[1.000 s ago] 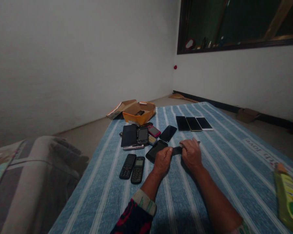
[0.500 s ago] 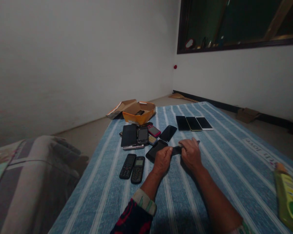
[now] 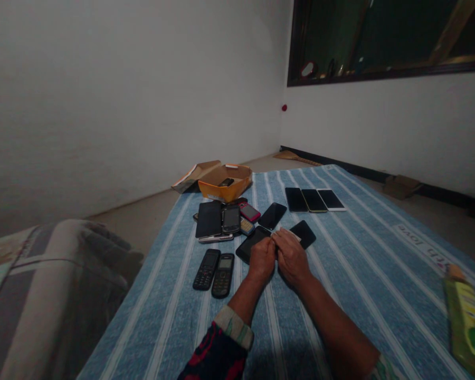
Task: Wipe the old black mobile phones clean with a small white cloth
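Note:
My left hand is closed, its fingertips meeting those of my right hand. Both are pinched on something I cannot make out; a small white edge shows at the right fingers. Under my left hand lies a dark tablet-like phone. Just beyond my right hand rests a black phone, partly covered by it. Another black phone lies farther back. To the left are two keypad phones side by side and a pile of phones with a black one on top.
An open orange box with a small phone inside stands at the back left. Three large phones lie in a row at the back right. A yellow-green bottle is at the right edge of the striped cloth.
My right hand has moved left against my left hand. The dark strip-like object between them no longer shows, and a black phone now shows flat beyond my right hand.

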The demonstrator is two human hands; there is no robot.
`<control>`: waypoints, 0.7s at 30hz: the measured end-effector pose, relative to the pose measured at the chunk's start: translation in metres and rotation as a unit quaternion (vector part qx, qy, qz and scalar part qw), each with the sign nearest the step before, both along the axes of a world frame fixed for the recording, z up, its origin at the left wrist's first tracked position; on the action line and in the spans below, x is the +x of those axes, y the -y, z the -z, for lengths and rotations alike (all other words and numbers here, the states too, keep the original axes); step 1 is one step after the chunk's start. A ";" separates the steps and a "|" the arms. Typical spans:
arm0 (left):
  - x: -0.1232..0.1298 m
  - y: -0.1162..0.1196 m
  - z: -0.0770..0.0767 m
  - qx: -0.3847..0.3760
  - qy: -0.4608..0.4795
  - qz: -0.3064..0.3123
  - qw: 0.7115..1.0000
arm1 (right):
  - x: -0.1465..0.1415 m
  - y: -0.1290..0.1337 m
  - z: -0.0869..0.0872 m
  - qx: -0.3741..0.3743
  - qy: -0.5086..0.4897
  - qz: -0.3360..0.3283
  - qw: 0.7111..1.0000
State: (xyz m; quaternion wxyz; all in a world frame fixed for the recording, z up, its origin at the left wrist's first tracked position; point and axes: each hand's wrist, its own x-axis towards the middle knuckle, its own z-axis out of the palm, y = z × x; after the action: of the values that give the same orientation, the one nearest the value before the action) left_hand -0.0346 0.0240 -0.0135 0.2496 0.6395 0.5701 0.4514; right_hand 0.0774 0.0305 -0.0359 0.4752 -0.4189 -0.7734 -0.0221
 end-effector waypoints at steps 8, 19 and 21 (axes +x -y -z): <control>0.003 0.004 -0.002 -0.038 -0.056 0.008 0.998 | 0.029 -0.023 0.003 -0.076 0.010 0.050 0.996; 0.007 0.005 -0.015 -0.119 -0.174 -0.020 0.977 | 0.015 -0.008 -0.004 -0.090 0.068 -0.005 0.994; 0.008 0.006 -0.019 -0.140 -0.194 -0.025 0.971 | 0.017 -0.010 -0.005 -0.103 0.067 -0.007 0.992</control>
State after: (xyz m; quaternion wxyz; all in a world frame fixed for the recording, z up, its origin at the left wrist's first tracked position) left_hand -0.0262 0.0183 0.0052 0.2097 0.6594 0.6807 0.2407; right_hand 0.0943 0.0401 -0.0305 0.3768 -0.4575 -0.8047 0.0328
